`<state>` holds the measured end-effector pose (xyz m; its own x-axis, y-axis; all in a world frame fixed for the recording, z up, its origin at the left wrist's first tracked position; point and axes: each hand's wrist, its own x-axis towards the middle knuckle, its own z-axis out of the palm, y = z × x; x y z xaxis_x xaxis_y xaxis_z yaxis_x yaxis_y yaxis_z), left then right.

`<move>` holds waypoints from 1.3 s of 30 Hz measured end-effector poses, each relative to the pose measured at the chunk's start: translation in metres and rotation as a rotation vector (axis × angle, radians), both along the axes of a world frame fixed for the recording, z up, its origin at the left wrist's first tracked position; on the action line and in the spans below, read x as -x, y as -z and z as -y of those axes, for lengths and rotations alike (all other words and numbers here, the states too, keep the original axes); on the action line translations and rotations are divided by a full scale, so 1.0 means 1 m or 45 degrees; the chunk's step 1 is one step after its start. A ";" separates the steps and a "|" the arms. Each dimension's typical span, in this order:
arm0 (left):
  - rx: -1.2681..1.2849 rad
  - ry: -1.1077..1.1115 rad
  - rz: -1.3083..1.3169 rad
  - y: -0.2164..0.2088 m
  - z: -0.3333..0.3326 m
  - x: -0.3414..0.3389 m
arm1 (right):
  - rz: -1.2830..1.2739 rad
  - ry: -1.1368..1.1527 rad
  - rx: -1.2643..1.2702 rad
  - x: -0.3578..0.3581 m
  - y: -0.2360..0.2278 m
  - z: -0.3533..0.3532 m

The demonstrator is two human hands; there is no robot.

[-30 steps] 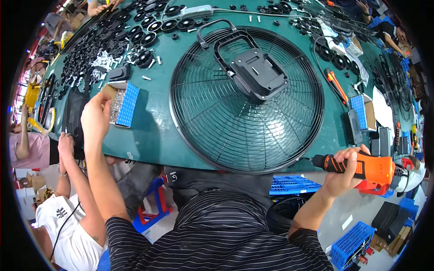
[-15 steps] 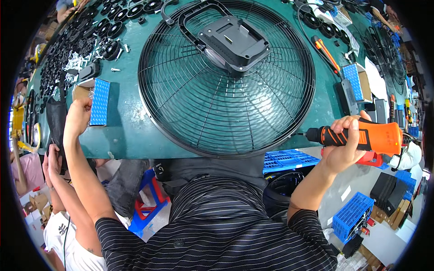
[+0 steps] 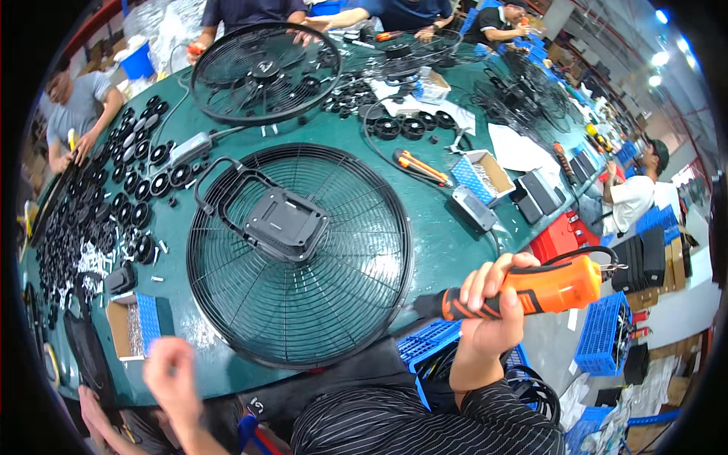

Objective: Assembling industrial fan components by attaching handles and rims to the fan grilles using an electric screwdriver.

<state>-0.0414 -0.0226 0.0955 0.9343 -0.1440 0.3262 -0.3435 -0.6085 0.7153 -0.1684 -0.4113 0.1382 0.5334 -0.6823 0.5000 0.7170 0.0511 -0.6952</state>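
Observation:
In my right hand [image 3: 494, 307] is an orange-and-black electric screwdriver [image 3: 563, 285], held level, its tip at the near right rim of a round black wire fan guard [image 3: 341, 307]. Whether the tip touches the rim I cannot tell. The guard lies on the green table with a square black housing [image 3: 287, 224] and a curved bracket handle [image 3: 227, 199] on top. My left hand [image 3: 173, 375] is in front of a small box [image 3: 152, 322] of screws with a blue patterned side. Its fingers are blurred but curl together in a pinch; anything between them is too small to see.
Black round parts [image 3: 129, 216] and loose white pieces crowd the table's left side. Another fan guard [image 3: 265, 114] stands at the far side, near co-workers. On the right are an orange-handled cutter [image 3: 421, 167], a second small box [image 3: 485, 178] and a grey box-shaped unit [image 3: 474, 208].
My left hand has come out of the screw box and moved toward me. The screwdriver remains in my right hand by the guard's rim. My view has tilted up and turned right.

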 end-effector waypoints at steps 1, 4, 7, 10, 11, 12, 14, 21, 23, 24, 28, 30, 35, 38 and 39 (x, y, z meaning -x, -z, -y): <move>-0.060 0.175 0.022 0.002 0.023 0.016 | 0.037 -0.014 -0.089 0.002 -0.004 -0.011; 0.139 0.665 -0.085 0.009 0.080 0.055 | 0.105 -0.475 -0.300 0.004 -0.013 -0.043; 0.331 0.795 -0.003 0.011 0.101 0.070 | 0.082 -0.717 -0.372 0.000 -0.016 -0.063; 0.443 0.795 0.029 0.014 0.101 0.074 | 0.061 -0.749 -0.358 -0.005 -0.016 -0.072; 0.434 0.789 -0.003 0.016 0.098 0.074 | 0.055 -0.760 -0.343 -0.005 -0.015 -0.073; 0.426 0.783 -0.039 0.017 0.096 0.075 | 0.039 -0.757 -0.352 -0.006 -0.014 -0.074; 0.448 0.753 -0.066 0.020 0.095 0.076 | 0.035 -0.744 -0.362 -0.006 -0.012 -0.074; 0.409 0.840 0.060 0.015 0.096 0.069 | 0.175 -0.859 -0.385 -0.011 -0.009 -0.079; 0.429 0.881 0.044 0.013 0.097 0.064 | 0.180 -0.863 -0.382 -0.010 -0.010 -0.078; 0.441 0.941 0.013 0.014 0.097 0.064 | 0.162 -0.881 -0.393 -0.009 -0.010 -0.077; 0.425 1.054 -0.016 0.023 0.091 0.063 | 0.027 -0.809 -0.377 -0.003 -0.005 -0.077; 0.486 1.077 -0.065 0.030 0.089 0.066 | 0.006 -0.829 -0.350 -0.001 -0.002 -0.076; 0.573 1.057 -0.129 0.043 0.089 0.071 | 0.083 -0.777 -0.300 -0.005 0.009 -0.075; 0.576 1.022 -0.106 0.046 0.090 0.071 | 0.045 -0.779 -0.289 -0.007 0.011 -0.075; 0.555 1.031 -0.125 0.046 0.089 0.071 | 0.053 -0.789 -0.267 -0.007 0.012 -0.074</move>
